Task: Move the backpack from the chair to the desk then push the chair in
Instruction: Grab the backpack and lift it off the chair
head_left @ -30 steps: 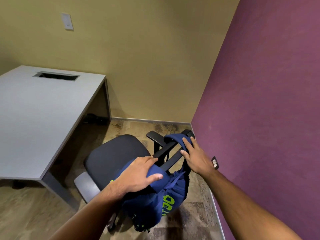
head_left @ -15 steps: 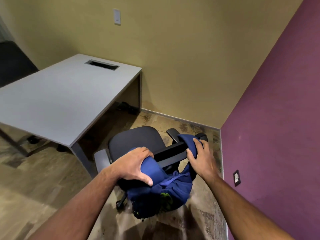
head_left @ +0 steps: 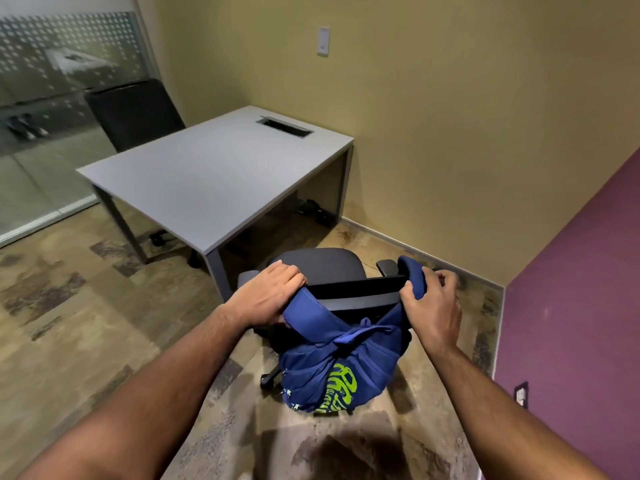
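Observation:
A blue backpack point(head_left: 341, 370) with green lettering hangs behind the backrest of a black office chair point(head_left: 325, 268), its straps looped over the backrest top. My left hand point(head_left: 268, 294) grips the left strap at the backrest's left end. My right hand point(head_left: 433, 306) is closed on the right strap, lifted above the backrest's right end. The grey desk point(head_left: 214, 178) stands beyond the chair, its near corner just left of the seat.
A cable cutout point(head_left: 284, 127) sits in the desk's far side. A second black chair point(head_left: 133, 112) stands behind the desk by a glass partition point(head_left: 45, 116). A yellow wall is ahead, a purple wall point(head_left: 581, 306) with an outlet at right. Patterned floor spreads to the left.
The view has swung left and pulled back, showing the whole desk, the second chair and the glass. Both hands have closed on the backpack straps, and the right strap is raised.

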{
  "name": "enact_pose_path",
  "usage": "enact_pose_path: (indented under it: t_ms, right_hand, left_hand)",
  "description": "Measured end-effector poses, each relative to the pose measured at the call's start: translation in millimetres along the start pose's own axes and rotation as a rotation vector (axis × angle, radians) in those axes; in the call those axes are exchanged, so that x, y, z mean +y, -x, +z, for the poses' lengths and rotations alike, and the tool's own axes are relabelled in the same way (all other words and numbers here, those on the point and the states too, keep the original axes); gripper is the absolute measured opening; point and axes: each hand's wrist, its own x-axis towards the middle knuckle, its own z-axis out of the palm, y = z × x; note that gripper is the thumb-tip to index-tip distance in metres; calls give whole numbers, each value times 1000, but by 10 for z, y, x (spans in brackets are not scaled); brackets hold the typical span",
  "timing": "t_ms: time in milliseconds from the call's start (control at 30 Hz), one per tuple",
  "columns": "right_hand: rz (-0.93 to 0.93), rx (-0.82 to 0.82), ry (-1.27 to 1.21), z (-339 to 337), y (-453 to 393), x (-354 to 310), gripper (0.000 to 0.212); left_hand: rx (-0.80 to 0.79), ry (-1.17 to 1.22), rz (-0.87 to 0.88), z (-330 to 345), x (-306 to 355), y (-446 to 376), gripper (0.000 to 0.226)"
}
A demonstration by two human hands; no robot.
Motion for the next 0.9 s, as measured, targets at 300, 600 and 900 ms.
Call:
enact_pose_path:
  t_ms: [300,600,900]
  right_hand:
    - [-33,135,-24,-101,-15,-49,40]
    - [-32,27,79,-151,167,150,44]
    - [8,293,-6,-321,13,141,22]
  left_hand:
    - [225,37,-270,98,426,406,35]
    - [239,260,-306,18,1113,177,36]
    - [271,616,-196,-518,1360,-106,39]
